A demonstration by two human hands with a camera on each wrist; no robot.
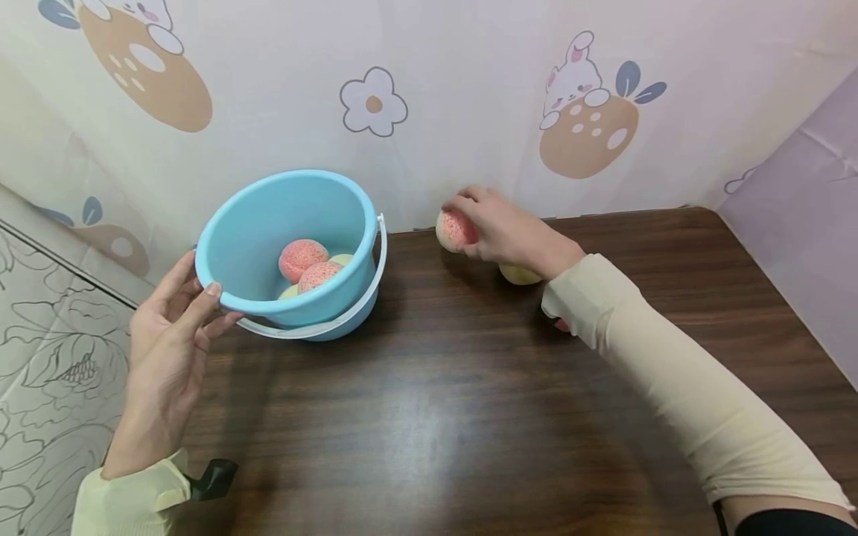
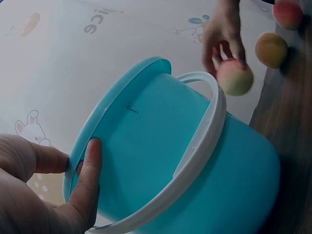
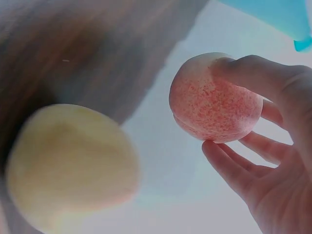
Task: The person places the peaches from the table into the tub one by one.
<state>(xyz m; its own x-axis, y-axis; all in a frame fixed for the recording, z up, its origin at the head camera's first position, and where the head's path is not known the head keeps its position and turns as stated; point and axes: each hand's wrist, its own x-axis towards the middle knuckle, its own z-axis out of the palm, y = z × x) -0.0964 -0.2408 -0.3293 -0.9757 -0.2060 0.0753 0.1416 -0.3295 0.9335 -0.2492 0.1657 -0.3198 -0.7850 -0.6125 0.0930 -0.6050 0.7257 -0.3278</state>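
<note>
My left hand (image 1: 170, 335) pinches the near left rim of a light blue bucket (image 1: 308, 179) with a white handle (image 1: 322, 327). The bucket leans a little toward me, and several peaches (image 1: 303, 259), some pink and some pale yellow, lie inside it. To the right of the bucket, my right hand (image 1: 503, 227) grips a pink-and-cream peach (image 3: 214, 100) between thumb and fingers, held above the table. A yellowish peach (image 3: 73, 165) sits just beyond that hand, partly covered by the wrist in the head view. One more reddish peach (image 2: 287, 13) stands farther along.
Everything rests on a dark brown wooden table (image 1: 429, 417). Behind it hangs a pale cloth (image 1: 456, 97) printed with rabbits and a flower. On the left is a white surface with line-drawn flowers (image 1: 56, 372).
</note>
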